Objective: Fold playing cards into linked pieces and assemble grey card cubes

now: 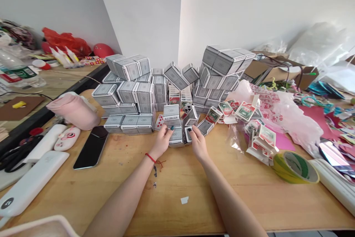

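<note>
The playing cards [171, 111] look like smooth paper, the tabletop [183, 178] like faintly glossy wood.

1. The surface [94, 196], wooden and light brown, bore small dark-blue stains and, near its front edge, a white scrap [184, 200].
2. Left portion: a black phone [90, 152] lay flat at a slant; beside it were a white elongated device [33, 183], a small rounded case [67, 139] and a pink rolled pouch [74, 109].
3. Rear centre: a left tower of grey-backed card decks [138, 121] rested on its bottom row; the foot of the right tower [213, 81] was partly hidden.
4. Right portion: opened card boxes [263, 142], a clear wrapper [235, 141] and a yellow tape roll [295, 166] lay near a crumpled plastic bag [294, 118].
</note>
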A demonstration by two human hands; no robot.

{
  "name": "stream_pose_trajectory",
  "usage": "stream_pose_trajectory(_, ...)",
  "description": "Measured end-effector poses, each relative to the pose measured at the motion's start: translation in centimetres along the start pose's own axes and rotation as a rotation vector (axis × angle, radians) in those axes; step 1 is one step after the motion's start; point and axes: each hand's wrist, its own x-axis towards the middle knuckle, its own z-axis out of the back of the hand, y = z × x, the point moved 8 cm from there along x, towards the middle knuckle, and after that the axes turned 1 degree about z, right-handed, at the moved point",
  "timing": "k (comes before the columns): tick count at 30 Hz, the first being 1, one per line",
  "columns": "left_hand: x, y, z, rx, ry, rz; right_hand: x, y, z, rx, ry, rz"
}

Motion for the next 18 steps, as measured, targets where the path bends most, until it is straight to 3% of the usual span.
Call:
stream_pose_trajectory(6,0.1,0.4,-0.4,-0.027,0.029,-0.021,-0.5,-0.2,-0.9,-0.032,0.026,0.029)
stream_pose_trajectory(18,-0.1,-0.3,-0.3,-0.033,-0.027,-0.079,-0.9,-1.2,-1.2,-0.119,0.030,0.022)
